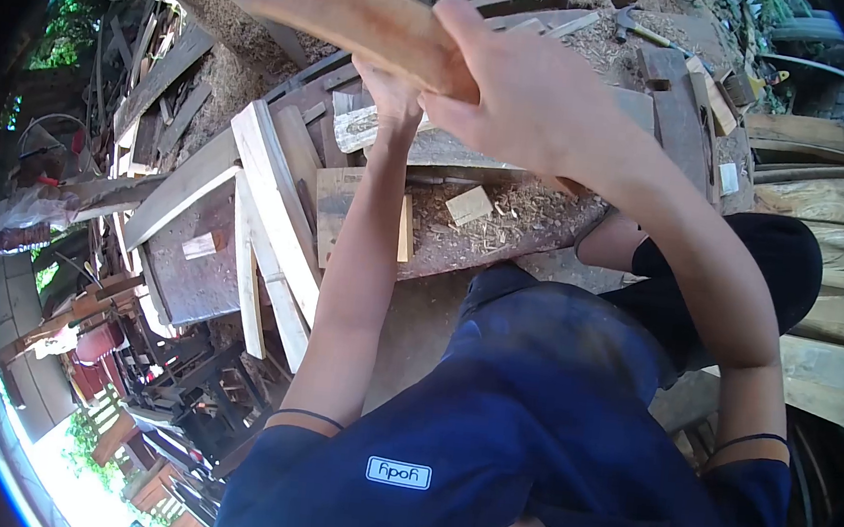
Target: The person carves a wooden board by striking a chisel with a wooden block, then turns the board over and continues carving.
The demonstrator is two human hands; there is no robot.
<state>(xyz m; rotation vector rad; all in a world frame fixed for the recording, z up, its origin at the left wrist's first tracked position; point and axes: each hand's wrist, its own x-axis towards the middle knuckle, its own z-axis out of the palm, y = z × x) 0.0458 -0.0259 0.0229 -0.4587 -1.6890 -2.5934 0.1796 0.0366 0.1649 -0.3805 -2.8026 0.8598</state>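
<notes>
A thick piece of wood (358,19), pale brown with a darker streak along its face, is held up at the top of the view, slanting down to the right. My right hand (528,87) is closed around its right end, with fingers and thumb on either side. Below the middle of the wood, my left hand (392,95) reaches up against its underside. The wood partly hides the left fingers, which seem to grip it. Under both hands is a low workbench (453,251) strewn with shavings, where a small wood block (469,205) lies.
Several long pale boards (277,201) lean at the bench's left side. A hammer (648,30) lies among sawdust at the back right. Stacked planks (828,209) stand at the right, and scrap wood (161,90) is piled at the left. My knee (779,260) is bent beside the bench.
</notes>
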